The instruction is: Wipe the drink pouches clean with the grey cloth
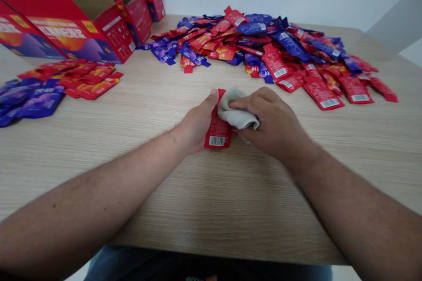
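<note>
Near the middle of the table, my left hand [197, 125] grips a red sachet [217, 131] by its left side, thumb on top. The sachet's printed back with a white barcode faces up. My right hand [272, 118] is closed round a pale grey cloth [236, 109], which is pressed against the sachet's upper right part. The cloth hides that part, and the fingers of my left hand beneath the sachet are hidden too.
A wide heap of red and blue sachets [244, 41] lies at the back. Stacked red sachets [82, 77] and blue sachets [31, 99] lie at the left. Open red cartons [69, 37] stand behind them. The wooden table's [227, 228] front edge is close to my body.
</note>
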Tool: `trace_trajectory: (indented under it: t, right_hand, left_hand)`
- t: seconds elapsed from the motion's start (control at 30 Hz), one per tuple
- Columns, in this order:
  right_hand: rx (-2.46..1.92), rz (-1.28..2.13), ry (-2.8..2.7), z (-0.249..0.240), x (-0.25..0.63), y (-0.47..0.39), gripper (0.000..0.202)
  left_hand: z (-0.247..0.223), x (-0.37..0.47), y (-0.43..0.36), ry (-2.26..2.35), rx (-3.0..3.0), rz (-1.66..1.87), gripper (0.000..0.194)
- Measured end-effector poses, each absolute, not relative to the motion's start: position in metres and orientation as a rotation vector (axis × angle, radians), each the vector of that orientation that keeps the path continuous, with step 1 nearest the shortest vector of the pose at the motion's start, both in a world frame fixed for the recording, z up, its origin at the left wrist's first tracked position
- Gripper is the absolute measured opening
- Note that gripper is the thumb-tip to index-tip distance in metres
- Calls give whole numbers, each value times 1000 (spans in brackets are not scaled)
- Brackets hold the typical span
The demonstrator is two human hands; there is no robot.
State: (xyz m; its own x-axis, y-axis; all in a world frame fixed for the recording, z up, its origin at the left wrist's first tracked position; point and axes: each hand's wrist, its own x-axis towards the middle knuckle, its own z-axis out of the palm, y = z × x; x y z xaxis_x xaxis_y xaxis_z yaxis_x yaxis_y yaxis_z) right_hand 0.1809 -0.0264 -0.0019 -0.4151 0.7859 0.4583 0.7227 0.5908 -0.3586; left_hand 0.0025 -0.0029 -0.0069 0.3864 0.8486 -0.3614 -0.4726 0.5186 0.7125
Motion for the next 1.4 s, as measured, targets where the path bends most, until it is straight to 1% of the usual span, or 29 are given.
trace_trajectory:
  t: [0.17,0.33,0.4,0.53,0.67,0.77,0.87,1.03,1.23,1.33,1.4]
  right_hand:
    - [-1134,238,-2302,-5,178,-26,39]
    - [-1197,161,-2234,-9,182,-22,40]
    - [-1221,143,-2208,-11,186,-18,39]
    - [-1196,121,-2187,-12,190,-13,35]
    - [-1172,117,-2170,-8,192,-12,36]
    - [-1130,218,-2256,-7,194,-13,34]
    - [-1058,332,-2386,-6,195,-15,38]
    - [-1148,225,-2273,-4,195,-15,37]
    - [-936,510,-2489,0,191,-21,27]
    - [-1037,398,-2421,1,192,-21,34]
    - [-1076,378,-2404,2,192,-20,35]
  left_hand:
    - [-7,2,-2,808,521,857,45]
    - [-9,1,1,810,514,944,23]
    - [-7,1,1,826,522,964,20]
    - [-6,0,2,901,552,967,21]
    - [-8,-2,4,958,564,976,19]
    - [-8,-2,5,945,557,984,22]
    - [-7,-3,5,912,535,974,24]
    - [-6,-3,6,966,535,986,26]
    - [-6,-7,8,902,515,908,29]
    - [-7,-9,10,873,491,920,30]
    - [-7,-10,12,882,482,923,29]
